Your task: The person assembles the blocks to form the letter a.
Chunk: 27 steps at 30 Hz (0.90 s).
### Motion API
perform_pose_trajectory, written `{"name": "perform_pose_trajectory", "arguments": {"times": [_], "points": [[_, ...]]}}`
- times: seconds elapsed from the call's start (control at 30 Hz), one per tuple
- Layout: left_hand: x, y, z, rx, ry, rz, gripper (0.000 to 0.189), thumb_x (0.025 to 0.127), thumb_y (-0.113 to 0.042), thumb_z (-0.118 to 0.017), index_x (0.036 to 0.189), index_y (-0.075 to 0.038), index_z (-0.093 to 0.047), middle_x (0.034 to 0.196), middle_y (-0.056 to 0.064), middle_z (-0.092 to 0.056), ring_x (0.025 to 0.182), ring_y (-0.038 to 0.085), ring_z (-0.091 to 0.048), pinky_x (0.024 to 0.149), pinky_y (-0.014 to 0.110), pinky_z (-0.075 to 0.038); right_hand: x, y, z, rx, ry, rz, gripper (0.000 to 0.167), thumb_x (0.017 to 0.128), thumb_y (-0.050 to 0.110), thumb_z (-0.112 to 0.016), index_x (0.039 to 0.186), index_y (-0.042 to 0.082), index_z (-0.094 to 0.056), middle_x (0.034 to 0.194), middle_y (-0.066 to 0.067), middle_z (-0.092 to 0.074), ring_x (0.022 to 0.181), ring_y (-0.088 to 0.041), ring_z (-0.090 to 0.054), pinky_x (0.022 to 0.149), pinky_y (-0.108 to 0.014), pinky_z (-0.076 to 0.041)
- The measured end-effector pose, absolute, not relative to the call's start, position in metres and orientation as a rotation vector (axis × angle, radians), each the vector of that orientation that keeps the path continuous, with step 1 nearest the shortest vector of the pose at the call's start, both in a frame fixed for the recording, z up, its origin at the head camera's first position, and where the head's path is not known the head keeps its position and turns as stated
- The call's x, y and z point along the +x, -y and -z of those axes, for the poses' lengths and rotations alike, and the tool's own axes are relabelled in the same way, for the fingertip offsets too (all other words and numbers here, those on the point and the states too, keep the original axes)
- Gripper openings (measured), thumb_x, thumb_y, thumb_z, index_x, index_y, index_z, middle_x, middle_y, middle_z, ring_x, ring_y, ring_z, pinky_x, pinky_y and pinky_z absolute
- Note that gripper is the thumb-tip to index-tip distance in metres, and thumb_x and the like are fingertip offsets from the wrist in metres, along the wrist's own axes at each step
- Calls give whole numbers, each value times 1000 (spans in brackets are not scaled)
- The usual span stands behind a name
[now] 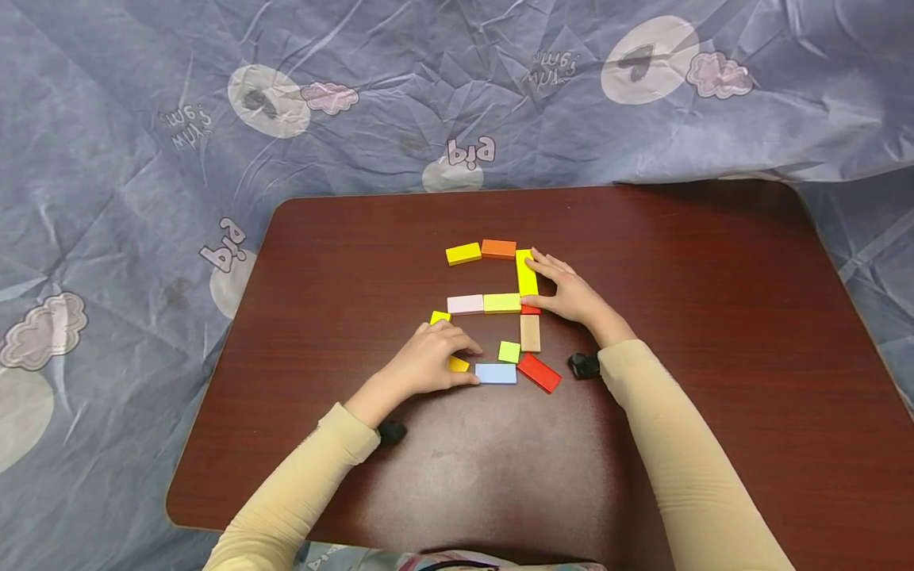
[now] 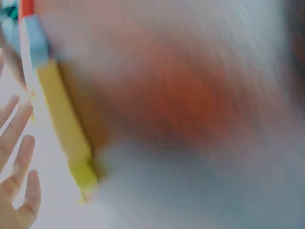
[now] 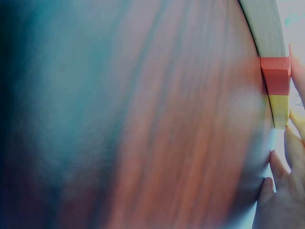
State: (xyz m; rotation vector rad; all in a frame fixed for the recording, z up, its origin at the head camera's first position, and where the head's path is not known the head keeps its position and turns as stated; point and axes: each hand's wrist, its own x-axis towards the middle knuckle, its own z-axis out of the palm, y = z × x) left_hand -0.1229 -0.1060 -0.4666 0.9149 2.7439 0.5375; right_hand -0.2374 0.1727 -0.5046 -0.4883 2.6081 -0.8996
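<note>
My right hand point(image 1: 571, 292) holds a bright yellow block point(image 1: 526, 274) between its fingertips at the far end and its thumb at the near end. The thumb lies beside a small red block point(image 1: 531, 309), which touches a bare-wood block point(image 1: 530, 333). Lower left, my left hand point(image 1: 426, 358) hovers with fingers spread over an orange-yellow block point(image 1: 458, 365) that it partly hides. Its thumb tip is right at the left edge of a light blue block point(image 1: 496, 373). A small yellow block point(image 1: 440, 317) shows past its knuckles.
A yellow block point(image 1: 463, 254) and an orange block point(image 1: 498, 249) lie at the back. A pink block point(image 1: 466, 304) and a pale yellow block point(image 1: 502, 303) form a middle row. Nearer are a lime cube point(image 1: 509, 352) and a slanted red block point(image 1: 539, 373), on the brown table point(image 1: 714, 317).
</note>
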Motion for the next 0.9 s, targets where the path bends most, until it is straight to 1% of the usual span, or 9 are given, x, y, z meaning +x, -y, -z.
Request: {"name": "perform_pose_trajectory", "arguments": {"times": [0.07,0.13,0.23,0.53,0.7,0.9], "points": [[-124,117,461,885,-2709,-558,42,76,-35,-85,114,-21,-73,111,-7,-72,107,18,-55,90,39,-40,-237,-173,504,-486,-2605,903,84,88,42,-72,156,17,-29,167,3,-10,153,-31,-8,120,-59,-14],[-123,125,459,869,-2697,-534,46,74,-30,-88,116,-20,-73,114,-6,-72,109,20,-54,90,39,-39,-238,-173,504,-489,-2603,904,84,89,42,-72,156,17,-29,167,3,-10,153,-31,-8,119,-59,-14],[-122,131,462,889,-2726,-484,46,70,-27,-90,113,-21,-74,113,-6,-73,107,20,-52,87,38,-39,-238,-173,504,-490,-2603,906,84,89,42,-72,156,16,-29,167,3,-10,153,-31,-8,119,-59,-13],[-121,128,477,1001,-2853,-432,32,73,-25,-89,103,-24,-78,100,-11,-74,99,17,-53,80,34,-39,-238,-172,506,-490,-2607,900,85,88,44,-73,156,16,-30,167,3,-11,153,-31,-9,120,-58,-14],[-121,126,480,1011,-2855,-463,31,73,-25,-88,102,-24,-78,99,-11,-74,96,15,-52,78,33,-37,-238,-172,505,-489,-2606,906,84,88,42,-73,156,16,-30,167,3,-11,153,-31,-8,120,-58,-14],[-122,124,481,1017,-2843,-495,30,73,-26,-88,101,-25,-78,100,-11,-74,97,15,-53,79,33,-37,-238,-173,505,-484,-2609,903,83,88,41,-73,156,16,-30,167,3,-10,153,-31,-8,120,-58,-13]]}}
